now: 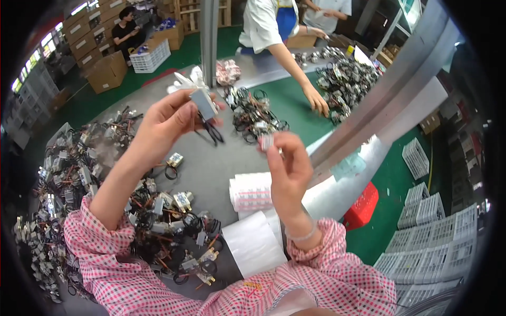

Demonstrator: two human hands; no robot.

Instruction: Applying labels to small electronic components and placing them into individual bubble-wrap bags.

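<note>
My left hand (176, 116) is raised over the table, its fingers closed on a small grey box-shaped electrical part (203, 104). A looped black cable (213, 134) hangs below that part. Apart from it on the right, my right hand (290, 163) pinches a small pink-and-white label (267, 141) between thumb and forefinger. Sheets of pink-and-white labels (253, 199) lie on the table below my right hand. White, strip-like material (191, 80) shows just behind my left hand; I cannot tell whether it touches my fingers.
Cabled parts (163, 210) are heaped at my left, with another pile (258, 116) ahead. A metal post (379, 100) slants across the right. A co-worker's hand (316, 101) reaches toward a far heap (348, 79). A red stool (362, 205) and white crates (432, 247) stand right.
</note>
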